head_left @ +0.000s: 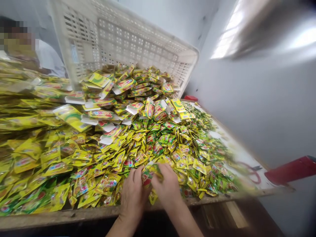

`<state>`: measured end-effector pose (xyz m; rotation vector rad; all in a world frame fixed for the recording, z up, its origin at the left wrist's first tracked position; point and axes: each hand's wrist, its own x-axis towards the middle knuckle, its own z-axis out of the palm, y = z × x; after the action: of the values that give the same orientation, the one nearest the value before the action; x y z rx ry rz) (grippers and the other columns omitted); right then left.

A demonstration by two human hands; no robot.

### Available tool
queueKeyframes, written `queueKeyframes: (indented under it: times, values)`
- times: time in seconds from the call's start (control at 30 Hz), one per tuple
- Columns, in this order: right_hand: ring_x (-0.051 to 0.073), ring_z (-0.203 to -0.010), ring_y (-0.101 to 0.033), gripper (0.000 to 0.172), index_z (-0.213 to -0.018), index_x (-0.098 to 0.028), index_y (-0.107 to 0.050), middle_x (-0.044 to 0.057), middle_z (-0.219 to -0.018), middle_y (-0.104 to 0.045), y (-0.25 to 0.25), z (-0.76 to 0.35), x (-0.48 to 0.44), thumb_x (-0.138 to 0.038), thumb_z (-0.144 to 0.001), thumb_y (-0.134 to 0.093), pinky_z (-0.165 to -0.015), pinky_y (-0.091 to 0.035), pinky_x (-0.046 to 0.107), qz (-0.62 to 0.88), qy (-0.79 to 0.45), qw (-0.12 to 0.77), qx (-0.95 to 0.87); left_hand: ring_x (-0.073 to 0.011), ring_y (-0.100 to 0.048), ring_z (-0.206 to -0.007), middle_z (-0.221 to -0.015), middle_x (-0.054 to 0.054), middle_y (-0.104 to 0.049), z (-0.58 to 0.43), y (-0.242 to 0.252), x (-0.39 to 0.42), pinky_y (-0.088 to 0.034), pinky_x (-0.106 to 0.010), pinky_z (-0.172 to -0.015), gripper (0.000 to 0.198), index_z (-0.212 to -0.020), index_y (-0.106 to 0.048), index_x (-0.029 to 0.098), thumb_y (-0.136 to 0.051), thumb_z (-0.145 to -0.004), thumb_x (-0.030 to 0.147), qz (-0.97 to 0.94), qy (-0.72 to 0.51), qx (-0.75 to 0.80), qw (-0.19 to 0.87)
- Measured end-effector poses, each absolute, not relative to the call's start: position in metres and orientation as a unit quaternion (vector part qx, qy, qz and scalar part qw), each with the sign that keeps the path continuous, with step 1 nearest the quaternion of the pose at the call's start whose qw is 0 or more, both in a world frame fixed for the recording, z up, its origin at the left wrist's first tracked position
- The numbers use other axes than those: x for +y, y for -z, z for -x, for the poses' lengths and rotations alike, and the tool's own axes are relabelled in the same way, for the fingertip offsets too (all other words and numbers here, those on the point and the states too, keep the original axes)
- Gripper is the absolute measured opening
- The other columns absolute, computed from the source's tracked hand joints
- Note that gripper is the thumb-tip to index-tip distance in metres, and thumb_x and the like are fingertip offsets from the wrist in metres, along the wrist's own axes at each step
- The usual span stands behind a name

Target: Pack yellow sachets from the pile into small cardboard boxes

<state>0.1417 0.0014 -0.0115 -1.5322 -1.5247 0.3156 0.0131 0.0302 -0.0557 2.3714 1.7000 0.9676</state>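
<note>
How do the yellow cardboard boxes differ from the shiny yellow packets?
The yellow cardboard boxes are flat-sided, some with white flaps showing; the shiny yellow packets look soft and crinkled. Many boxes lie inside the white plastic crate; the visible packets lie outside it. Both carry colourful printing.

Open air lies above the near packets (160,148), while the tilted crate (135,39) blocks beyond.

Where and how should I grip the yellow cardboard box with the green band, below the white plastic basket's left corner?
Probably across both long edges at mid-length, left hand reaching from above: the yellow cardboard box lies broad face up, uncovered, while a white cardboard flap crowds its right end.
</note>
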Motion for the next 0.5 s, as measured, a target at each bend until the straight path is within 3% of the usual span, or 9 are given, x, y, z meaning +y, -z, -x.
queueKeyframes:
  times: [0.17, 0.27, 0.37, 0.5]
  values:
    - [0.018, -0.086, -0.053, 0.015, -0.089, -0.021, -0.062, 0.003, -0.09, -0.057, 0.0, -0.148, 0.003, -0.011, -0.078, -0.062, -0.076, -0.044, 0.028, 0.587, -0.165, 0.376, -0.697, -0.028, -0.062, -0.087, -0.097, -0.008, -0.057, -0.017, 0.07, 0.031, -0.05, -0.037, -0.07, 0.038, -0.11, -0.05, 0.02, -0.058, -0.073, 0.011, -0.741, -0.389, 0.54, 0.089]
    - [0.017, -0.081, -0.051, 0.012, -0.081, -0.02, -0.059, 0.002, -0.086, -0.055, 0.001, -0.143, 0.006, -0.009, -0.079, -0.06, -0.072, -0.042, 0.027, 0.606, -0.138, 0.351, -0.701, -0.0277, -0.061, -0.088, -0.097, -0.006, -0.056, -0.015, 0.076, 0.028, -0.052, -0.038, -0.07, 0.039, -0.105, -0.05, 0.022, -0.065, -0.069, 0.017, -0.74, -0.407, 0.52, 0.126]
    - [0.019, -0.085, -0.051, 0.017, -0.087, -0.021, -0.06, 0.003, -0.09, -0.055, -0.003, -0.137, 0.005, -0.006, -0.079, -0.057, -0.073, -0.042, 0.028, 0.624, -0.112, 0.316, -0.705, -0.0293, -0.06, -0.096, -0.099, -0.006, -0.058, -0.006, 0.079, 0.024, -0.052, -0.042, -0.079, 0.034, -0.101, -0.052, 0.023, -0.067, -0.07, 0.021, -0.722, -0.428, 0.508, 0.192]
    - [0.02, -0.092, -0.053, 0.018, -0.086, -0.022, -0.062, 0.004, -0.097, -0.057, -0.023, -0.141, -0.002, -0.006, -0.077, -0.061, -0.077, -0.044, 0.027, 0.531, -0.164, 0.252, -0.793, -0.0278, -0.063, -0.102, -0.104, -0.006, -0.066, 0.012, 0.074, 0.023, -0.052, -0.041, -0.087, 0.028, -0.105, -0.057, 0.022, -0.064, -0.079, 0.029, -0.698, -0.411, 0.453, 0.373]
